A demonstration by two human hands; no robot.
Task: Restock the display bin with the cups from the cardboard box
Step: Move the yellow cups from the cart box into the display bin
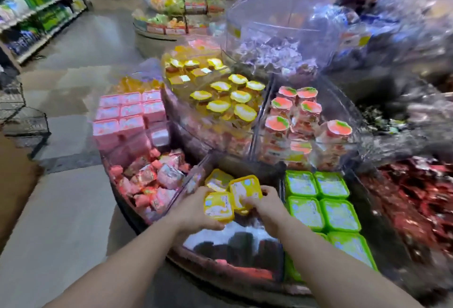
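1. Shop aisles with stocked shelves [36, 8] fill the upper left of the frame; a tiered round display stand with clear dividers takes the centre.
2. Low in the centre, the display bin [235, 241] is mostly bare, its shiny floor showing, with one yellow cup [217, 179] lying at its far end.
3. Left hand [196, 206] grasps a square yellow cup [219, 206]; right hand [266, 201] grasps another [245, 191], tilted, the two cups touching.
4. Both cups sit over the bin's far half; open floor lies toward the person, equally near either hand.
5. Green cups [321, 200] fill the neighbouring bin at right.
6. No cardboard box is clearly in view.
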